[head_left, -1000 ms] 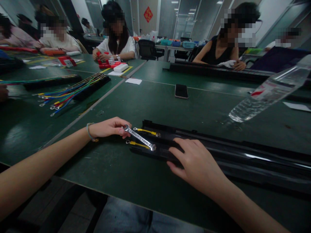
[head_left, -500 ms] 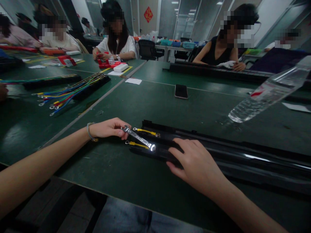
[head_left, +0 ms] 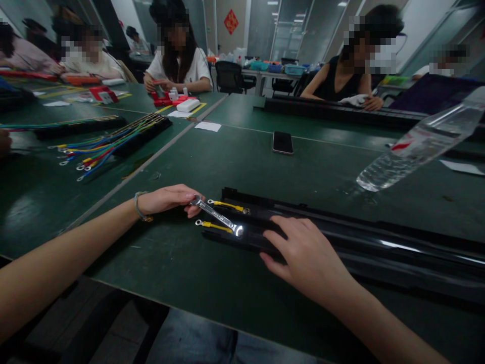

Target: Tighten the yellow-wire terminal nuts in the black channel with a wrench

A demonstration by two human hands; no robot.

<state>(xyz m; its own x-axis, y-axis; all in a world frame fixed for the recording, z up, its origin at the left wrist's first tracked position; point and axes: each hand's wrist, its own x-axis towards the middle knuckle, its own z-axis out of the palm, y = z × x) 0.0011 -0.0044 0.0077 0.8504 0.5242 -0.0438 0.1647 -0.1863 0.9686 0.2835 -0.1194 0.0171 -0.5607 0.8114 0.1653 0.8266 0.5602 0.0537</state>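
As left hand (head_left: 172, 200) holds wrench (head_left: 216, 214), right hand (head_left: 303, 253) over rail (head_left: 364, 241)

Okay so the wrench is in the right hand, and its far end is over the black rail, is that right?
Not quite: the head view shows the wrench in the left hand, not the right hand. Its far end is over the black rail, as you say.

Gloomy in here: glare whitens the near end of the wrench (head_left: 215, 213), left of the right hand (head_left: 301, 253), and streaks the black rail (head_left: 399, 246) rightward; the bottle (head_left: 413, 144) beyond looks stretched.
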